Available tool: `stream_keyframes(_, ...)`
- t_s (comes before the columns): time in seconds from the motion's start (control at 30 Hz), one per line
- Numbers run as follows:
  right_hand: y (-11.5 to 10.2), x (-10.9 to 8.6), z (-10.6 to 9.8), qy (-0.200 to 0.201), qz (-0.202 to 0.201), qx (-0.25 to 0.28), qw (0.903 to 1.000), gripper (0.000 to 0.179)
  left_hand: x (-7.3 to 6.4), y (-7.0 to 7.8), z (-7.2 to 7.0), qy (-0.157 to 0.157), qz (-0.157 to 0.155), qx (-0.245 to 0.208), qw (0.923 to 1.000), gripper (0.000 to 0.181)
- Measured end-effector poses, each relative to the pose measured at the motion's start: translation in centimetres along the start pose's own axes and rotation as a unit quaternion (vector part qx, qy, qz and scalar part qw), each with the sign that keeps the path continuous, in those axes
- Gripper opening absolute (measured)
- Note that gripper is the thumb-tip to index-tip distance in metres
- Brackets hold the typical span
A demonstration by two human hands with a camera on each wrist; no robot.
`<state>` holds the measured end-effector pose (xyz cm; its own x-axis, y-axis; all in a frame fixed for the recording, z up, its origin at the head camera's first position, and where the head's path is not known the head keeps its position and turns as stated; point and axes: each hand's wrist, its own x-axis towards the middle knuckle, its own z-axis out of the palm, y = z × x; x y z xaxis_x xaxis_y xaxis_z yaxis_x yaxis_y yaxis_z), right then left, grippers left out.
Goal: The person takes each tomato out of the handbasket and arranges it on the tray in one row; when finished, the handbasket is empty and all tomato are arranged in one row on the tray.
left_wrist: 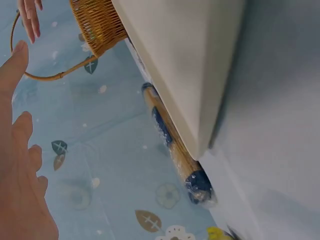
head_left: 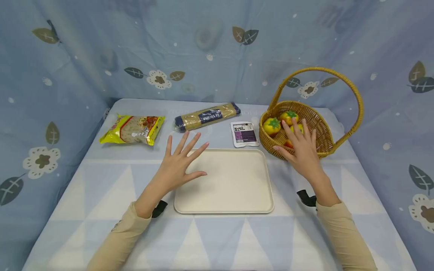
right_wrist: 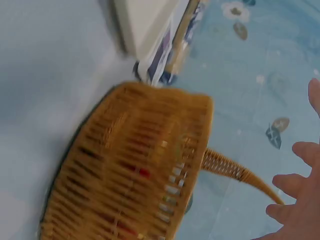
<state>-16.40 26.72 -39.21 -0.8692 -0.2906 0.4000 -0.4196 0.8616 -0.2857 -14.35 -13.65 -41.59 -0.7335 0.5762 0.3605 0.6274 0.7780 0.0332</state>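
My left hand (head_left: 176, 165) hovers over the left side of a cream tray (head_left: 234, 180), its fingers spread and nothing held. My right hand (head_left: 303, 150), also with fingers spread, is above the near side of a wicker basket (head_left: 295, 146), overlapping it in the head view. Inside the basket lie several yellow-orange toy fruits (head_left: 272, 127) with green leafy tops, some partly hidden by the fingers. The right wrist view shows the basket's woven wall (right_wrist: 135, 160) close by, with the right hand (right_wrist: 300, 190) at the edge.
Behind the tray lie a yellow noodle packet (head_left: 135, 130), a long pack of spaghetti (head_left: 207, 116) and a small white-and-purple pouch (head_left: 244, 134). The basket's tall handle (head_left: 359, 101) arches up at the right. Patterned blue curtains (head_left: 203, 49) enclose the table's back and sides.
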Motion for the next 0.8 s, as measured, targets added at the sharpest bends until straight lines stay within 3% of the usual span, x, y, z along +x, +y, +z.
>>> stream_keyframes(0.3,2.0,-0.7,-1.1,-0.021,0.037,-0.009,0.9990,0.084,-1.9,-1.1,-0.5,-0.010,-0.028,-0.005,0.9995,0.089)
stream_keyframes(0.6,3.8,-0.5,-1.6,-0.052,0.066,-0.002,0.9965,0.083,-3.5,-1.5,-0.7,-0.026,-0.035,-0.016,0.9989,0.093)
stream_keyframes(0.8,5.1,0.0,-2.4,-0.081,0.091,0.052,0.9912,0.073,-4.6,-1.8,-0.6,-0.059,-0.048,-0.057,0.9954,0.107)
